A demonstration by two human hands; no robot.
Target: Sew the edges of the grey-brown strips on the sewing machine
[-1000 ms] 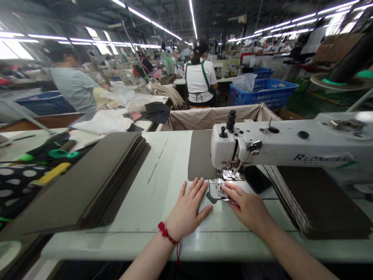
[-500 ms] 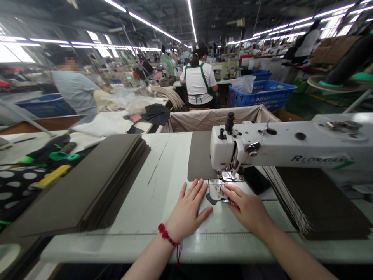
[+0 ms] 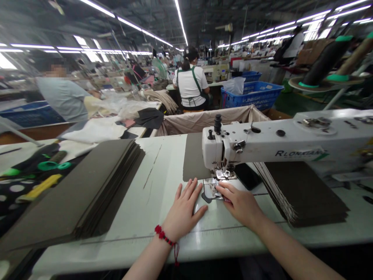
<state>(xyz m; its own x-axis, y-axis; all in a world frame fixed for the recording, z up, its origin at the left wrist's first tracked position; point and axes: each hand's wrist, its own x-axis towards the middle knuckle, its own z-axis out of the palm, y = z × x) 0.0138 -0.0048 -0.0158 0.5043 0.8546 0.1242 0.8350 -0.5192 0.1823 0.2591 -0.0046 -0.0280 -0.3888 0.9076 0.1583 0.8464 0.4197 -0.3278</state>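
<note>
My left hand lies flat and spread on the white sewing table, a little left of the needle area, with a red beaded bracelet on its wrist. My right hand rests its fingertips on the metal plate just in front of the presser foot of a white industrial sewing machine. Whether those fingers pinch anything is hidden. A dark olive sheet lies behind the machine head, and a tall stack of olive sheets lies to the left.
A second stack of dark sheets with pale edges lies right of the machine, beside a black slab. A polka-dot cloth lies far left. Beyond the table are a canvas bin, a blue crate and two seated co-workers.
The whole view has swung slightly, so the machine and stacks sit further left and the right-hand stack shows more fully. My hands stay in about the same place by the presser foot.
</note>
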